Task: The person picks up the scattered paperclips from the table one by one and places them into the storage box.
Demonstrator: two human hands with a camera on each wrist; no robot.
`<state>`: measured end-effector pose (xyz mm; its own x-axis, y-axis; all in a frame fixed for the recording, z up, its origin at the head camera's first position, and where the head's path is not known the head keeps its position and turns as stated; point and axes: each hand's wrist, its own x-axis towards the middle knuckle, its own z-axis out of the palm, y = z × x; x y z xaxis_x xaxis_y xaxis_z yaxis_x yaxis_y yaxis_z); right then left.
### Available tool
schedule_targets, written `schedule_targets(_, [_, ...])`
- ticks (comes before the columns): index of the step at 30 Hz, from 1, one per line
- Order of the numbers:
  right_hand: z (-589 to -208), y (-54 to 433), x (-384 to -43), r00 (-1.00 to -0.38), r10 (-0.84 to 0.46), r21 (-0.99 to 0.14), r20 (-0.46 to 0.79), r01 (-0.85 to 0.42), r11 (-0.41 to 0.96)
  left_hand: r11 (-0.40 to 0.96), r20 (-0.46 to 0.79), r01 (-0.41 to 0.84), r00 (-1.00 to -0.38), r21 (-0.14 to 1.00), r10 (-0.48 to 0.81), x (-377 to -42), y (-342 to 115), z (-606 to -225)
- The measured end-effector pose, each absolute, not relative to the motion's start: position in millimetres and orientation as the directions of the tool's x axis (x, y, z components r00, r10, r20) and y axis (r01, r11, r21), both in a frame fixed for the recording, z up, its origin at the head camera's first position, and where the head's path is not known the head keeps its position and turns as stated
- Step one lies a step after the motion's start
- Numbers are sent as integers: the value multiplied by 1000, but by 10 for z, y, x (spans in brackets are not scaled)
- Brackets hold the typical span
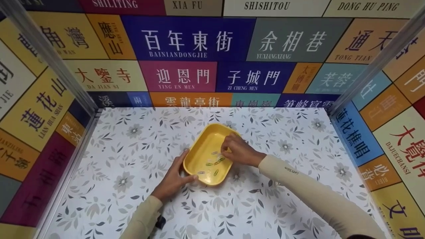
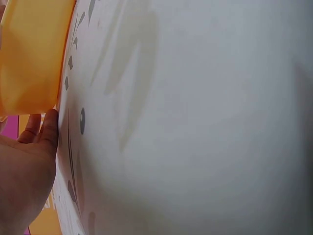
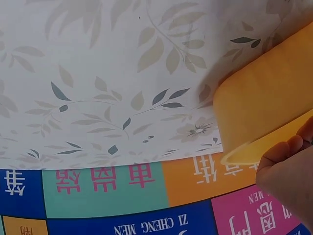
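A yellow rectangular tray (image 1: 203,142) with rounded corners lies slanted on the patterned surface. Several small green and pale paper clips (image 1: 216,172) are scattered inside it, mostly toward its near end. My left hand (image 1: 172,179) holds the tray by its near left side, the thumb at the near corner; its fingers (image 2: 49,129) touch the tray's outside in the left wrist view. My right hand (image 1: 240,151) is over the tray's right side with fingers bent together. In the right wrist view the right fingertips (image 3: 279,152) are partly cut off, so whatever lies between them is hidden.
A white sheet with grey flowers and leaves (image 1: 132,149) covers the table. Colourful panels with Chinese lettering (image 1: 186,39) rise at the back and both sides, with metal posts (image 1: 375,63) at the corners. A small black object (image 1: 160,222) shows by the left sleeve.
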<state>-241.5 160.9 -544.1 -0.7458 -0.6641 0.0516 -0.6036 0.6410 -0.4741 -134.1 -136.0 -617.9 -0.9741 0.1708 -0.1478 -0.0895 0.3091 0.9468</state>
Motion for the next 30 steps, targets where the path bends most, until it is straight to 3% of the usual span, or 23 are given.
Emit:
schedule_targets(18, [-5497,1459,-2552,-720,-693,-439,41,-636,635,296,-147,-91,-974,951,175,-1360,-1337,-6154])
schedule_targets(30, [-5553,1362,-2547,-736,-677,-431,-17,-605,669,294,-134,-77,-975,953,178,-1344,-1351,-6168])
